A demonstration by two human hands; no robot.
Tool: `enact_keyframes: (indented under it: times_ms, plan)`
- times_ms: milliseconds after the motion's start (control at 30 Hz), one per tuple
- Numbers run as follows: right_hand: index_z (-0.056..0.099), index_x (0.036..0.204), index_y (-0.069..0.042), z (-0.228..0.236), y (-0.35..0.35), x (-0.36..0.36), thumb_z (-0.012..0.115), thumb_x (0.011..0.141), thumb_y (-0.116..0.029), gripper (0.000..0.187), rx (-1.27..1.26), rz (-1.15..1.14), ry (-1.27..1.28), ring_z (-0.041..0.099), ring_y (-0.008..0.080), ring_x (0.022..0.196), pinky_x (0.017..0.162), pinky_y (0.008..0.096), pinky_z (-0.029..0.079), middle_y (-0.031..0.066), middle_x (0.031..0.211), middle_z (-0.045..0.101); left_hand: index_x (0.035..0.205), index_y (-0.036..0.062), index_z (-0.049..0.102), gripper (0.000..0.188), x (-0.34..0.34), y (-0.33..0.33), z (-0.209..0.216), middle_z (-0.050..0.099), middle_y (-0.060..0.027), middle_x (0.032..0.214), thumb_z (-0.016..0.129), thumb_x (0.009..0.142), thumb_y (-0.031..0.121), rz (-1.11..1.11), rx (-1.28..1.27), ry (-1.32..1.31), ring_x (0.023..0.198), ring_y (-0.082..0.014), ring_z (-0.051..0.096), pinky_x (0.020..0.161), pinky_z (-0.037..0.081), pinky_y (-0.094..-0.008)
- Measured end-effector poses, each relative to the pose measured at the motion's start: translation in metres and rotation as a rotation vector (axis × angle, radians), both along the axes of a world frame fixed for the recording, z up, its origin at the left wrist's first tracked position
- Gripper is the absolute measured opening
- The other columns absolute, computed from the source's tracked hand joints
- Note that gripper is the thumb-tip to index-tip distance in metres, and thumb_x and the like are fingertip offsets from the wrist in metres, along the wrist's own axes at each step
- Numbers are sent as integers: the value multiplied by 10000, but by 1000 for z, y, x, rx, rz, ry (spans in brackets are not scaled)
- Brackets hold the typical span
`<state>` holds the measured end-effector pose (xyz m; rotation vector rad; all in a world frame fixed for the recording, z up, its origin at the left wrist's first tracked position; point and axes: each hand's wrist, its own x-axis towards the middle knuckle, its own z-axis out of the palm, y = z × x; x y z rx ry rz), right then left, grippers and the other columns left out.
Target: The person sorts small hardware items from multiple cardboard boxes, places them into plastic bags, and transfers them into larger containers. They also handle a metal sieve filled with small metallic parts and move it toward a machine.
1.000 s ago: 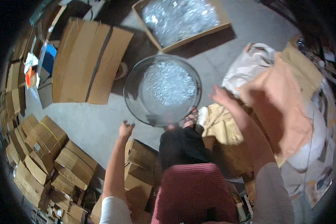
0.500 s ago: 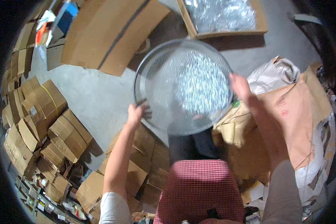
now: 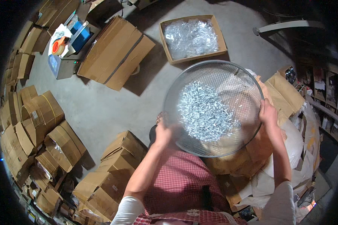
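Note:
A wide round mesh sieve [image 3: 234,71] with a dark rim is held up in front of my lap. Many small silvery metal pieces [image 3: 204,112], too small to name exactly, are heaped on its left and middle part. My left hand [image 3: 164,131] grips the rim at the lower left, its fingers partly blurred. On the opposite side, my right hand [image 3: 267,112] is closed round the rim. Through the mesh on the right, sacks show behind the sieve.
An open carton [image 3: 222,47] of clear plastic bags lies on the floor beyond the sieve. A large cardboard box [image 3: 116,50] stands at the far left beside a machine [image 3: 65,67]. Cartons [image 3: 65,144] pile up at left; sacks [image 3: 293,146] lie at right.
The sieve has shifted right and slightly lower, with both hands still on it. The metal pieces have slid from its right side toward the left and middle. The view has shifted too.

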<state>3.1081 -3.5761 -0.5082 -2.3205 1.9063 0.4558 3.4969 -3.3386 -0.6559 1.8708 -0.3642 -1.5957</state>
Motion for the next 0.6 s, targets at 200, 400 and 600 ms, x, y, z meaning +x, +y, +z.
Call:
enact_keyframes:
  times_ms: [200,400,600]
  plan:
    - [583,951,-59,-85,69,4,409,1062,-293,312,-150,-21,-159,620,486,793,703,510,509,266,914,652,1295,-79,405,529,67,-2,160,692,-284,929,667,845,11,-472,-73,-408,805,-403,718,698,584,-433]
    - [648,1147,-50,-166,107,25,414,1044,-309,363,240,-329,-37,653,407,987,876,508,501,191,1045,698,1083,-109,396,340,128,-64,166,601,-352,716,594,824,-13,-598,-49,-505,687,-544,609,557,499,-566]
    - [552,1297,-24,-127,214,13,382,1054,-317,417,29,-61,5,626,447,1049,900,554,482,250,1146,653,1266,-110,323,579,192,-14,247,596,-308,657,604,764,-45,-738,-110,-450,596,-486,631,524,534,-515]
